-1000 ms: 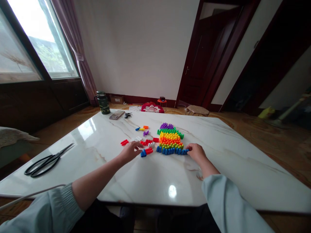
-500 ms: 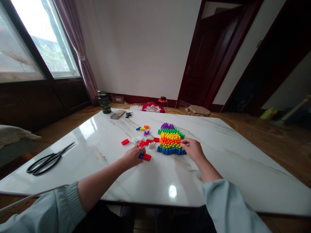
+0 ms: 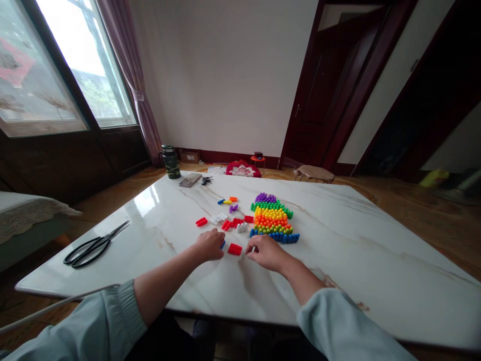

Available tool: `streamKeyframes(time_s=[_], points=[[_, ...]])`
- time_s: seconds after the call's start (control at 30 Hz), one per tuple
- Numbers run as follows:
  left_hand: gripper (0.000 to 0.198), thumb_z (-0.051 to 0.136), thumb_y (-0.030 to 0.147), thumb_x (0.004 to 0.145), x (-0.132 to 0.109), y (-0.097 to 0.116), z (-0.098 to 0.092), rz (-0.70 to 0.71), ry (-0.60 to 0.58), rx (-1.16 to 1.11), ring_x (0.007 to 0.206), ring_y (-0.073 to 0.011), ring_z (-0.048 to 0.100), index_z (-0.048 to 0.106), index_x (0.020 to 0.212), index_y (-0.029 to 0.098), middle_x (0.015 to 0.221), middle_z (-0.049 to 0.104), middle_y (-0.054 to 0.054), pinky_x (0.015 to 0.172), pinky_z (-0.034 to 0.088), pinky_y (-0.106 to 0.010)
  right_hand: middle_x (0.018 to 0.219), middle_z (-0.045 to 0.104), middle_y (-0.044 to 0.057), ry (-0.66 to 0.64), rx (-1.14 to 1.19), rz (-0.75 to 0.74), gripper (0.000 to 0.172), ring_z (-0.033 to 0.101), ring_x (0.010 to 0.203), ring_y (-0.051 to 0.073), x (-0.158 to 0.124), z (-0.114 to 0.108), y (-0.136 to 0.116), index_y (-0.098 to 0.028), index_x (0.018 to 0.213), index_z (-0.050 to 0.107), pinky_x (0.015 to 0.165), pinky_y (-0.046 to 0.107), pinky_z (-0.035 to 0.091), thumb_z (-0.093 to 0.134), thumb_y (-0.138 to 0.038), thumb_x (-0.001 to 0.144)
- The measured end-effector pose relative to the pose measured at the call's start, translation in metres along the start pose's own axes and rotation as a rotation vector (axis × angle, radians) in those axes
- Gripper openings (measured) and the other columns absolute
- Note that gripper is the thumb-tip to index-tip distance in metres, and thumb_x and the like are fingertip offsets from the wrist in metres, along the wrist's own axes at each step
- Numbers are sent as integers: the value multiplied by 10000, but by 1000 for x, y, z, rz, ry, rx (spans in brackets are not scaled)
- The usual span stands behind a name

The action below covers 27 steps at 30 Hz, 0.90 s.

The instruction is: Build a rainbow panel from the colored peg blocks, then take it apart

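My left hand (image 3: 210, 244) is low over the table, its fingers closed round a small blue plastic piece (image 3: 223, 244) of which only an edge shows. Just right of it a block of red pieces (image 3: 235, 249) lies on the marble top. My right hand (image 3: 266, 251) is close to the right side of that red block, fingers curled, thumb and forefinger a little apart with nothing visible between them. Behind the right hand lies a bead-like assembly (image 3: 271, 213) in bands of purple, green, yellow, orange, yellow-green and blue.
Loose red pieces (image 3: 227, 225), white pieces (image 3: 241, 228) and purple pieces (image 3: 233, 208) lie beyond my hands. Black-handled scissors (image 3: 90, 250) rest at the left. A camouflage flask (image 3: 171, 163), a phone (image 3: 190, 180) and keys (image 3: 206, 180) stand or lie at the far edge.
My right hand has moved left and nearer, from the assembly's right side to beside the red block. The red block is now apart from my left hand, which keeps the blue piece.
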<state>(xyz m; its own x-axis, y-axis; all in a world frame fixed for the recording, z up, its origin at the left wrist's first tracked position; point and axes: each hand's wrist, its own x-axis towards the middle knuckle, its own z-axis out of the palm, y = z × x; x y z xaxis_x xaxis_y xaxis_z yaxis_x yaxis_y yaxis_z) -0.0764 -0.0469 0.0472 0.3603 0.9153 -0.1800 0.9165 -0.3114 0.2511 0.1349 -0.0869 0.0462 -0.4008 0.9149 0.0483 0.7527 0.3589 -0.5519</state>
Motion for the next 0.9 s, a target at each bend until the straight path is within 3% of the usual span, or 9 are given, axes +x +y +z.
streamKeyframes(time_s=[0.1, 0.2, 0.27, 0.33, 0.43, 0.57, 0.67, 0.77, 0.9], points=[[166, 635, 150, 512, -4, -3, -5, -13, -22, -33, 888, -315, 619, 604, 672, 185, 892, 637, -106, 768, 464, -405, 854, 724, 27, -144, 17, -59, 220, 653, 765, 169, 6, 18, -7, -206, 844, 760, 700, 245, 481, 645, -138, 669], [129, 629, 143, 480, -7, -4, -7, -21, -49, -114, 906, -341, 614, 556, 575, 191, 805, 638, -97, 782, 465, -432, 1214, 646, 85, -73, 57, -130, 480, 622, 1036, 220, 11, 31, -8, -191, 1110, 694, 845, 274, 484, 668, -106, 639], [129, 635, 157, 479, -7, -3, -7, -19, -86, -206, 887, -329, 619, 533, 544, 200, 730, 628, -75, 761, 479, -414, 1324, 573, 109, -20, 115, -139, 570, 598, 1100, 228, 14, 37, -9, -181, 1199, 638, 896, 291, 476, 656, -80, 638], [110, 636, 195, 511, -5, -1, -6, -27, -153, -327, 791, -280, 632, 538, 561, 208, 645, 609, -43, 687, 501, -369, 1242, 625, 105, -18, 190, -100, 521, 652, 966, 209, 15, 41, -13, -184, 1159, 650, 837, 296, 503, 648, -85, 648], [83, 608, 258, 591, -3, 1, -6, -55, -273, -548, 634, -191, 611, 572, 648, 210, 595, 593, -7, 572, 503, -298, 945, 714, 59, 43, 329, 25, 342, 670, 734, 175, 17, 44, -20, -185, 995, 692, 698, 282, 522, 658, -114, 661], [173, 653, 218, 556, -2, 0, -8, -86, -367, -1111, 590, -115, 569, 561, 700, 191, 605, 580, 26, 596, 490, -246, 670, 666, 1, 189, 570, 203, 190, 637, 577, 145, 20, 39, -24, -178, 882, 673, 554, 248, 501, 666, -157, 694], [258, 666, 183, 538, -1, 0, -7, -71, -370, -1355, 626, -117, 610, 552, 770, 183, 659, 639, 7, 661, 499, -261, 691, 666, 3, 295, 581, 177, 113, 610, 555, 126, 21, 31, -21, -178, 766, 659, 521, 233, 481, 710, -222, 676], [282, 673, 189, 548, -2, 4, -3, -21, -400, -1407, 674, -146, 651, 549, 801, 169, 754, 699, -50, 707, 503, -293, 708, 662, 14, 348, 536, 171, 166, 594, 530, 117, 21, 25, -20, -172, 685, 624, 497, 231, 469, 712, -312, 692], [261, 672, 194, 568, -1, 11, 2, -4, -406, -1503, 631, -118, 621, 531, 786, 166, 752, 689, -52, 655, 478, -259, 836, 683, 42, 334, 656, 198, 274, 593, 511, 108, 21, 19, -19, -162, 816, 630, 499, 251, 493, 722, -376, 671]])
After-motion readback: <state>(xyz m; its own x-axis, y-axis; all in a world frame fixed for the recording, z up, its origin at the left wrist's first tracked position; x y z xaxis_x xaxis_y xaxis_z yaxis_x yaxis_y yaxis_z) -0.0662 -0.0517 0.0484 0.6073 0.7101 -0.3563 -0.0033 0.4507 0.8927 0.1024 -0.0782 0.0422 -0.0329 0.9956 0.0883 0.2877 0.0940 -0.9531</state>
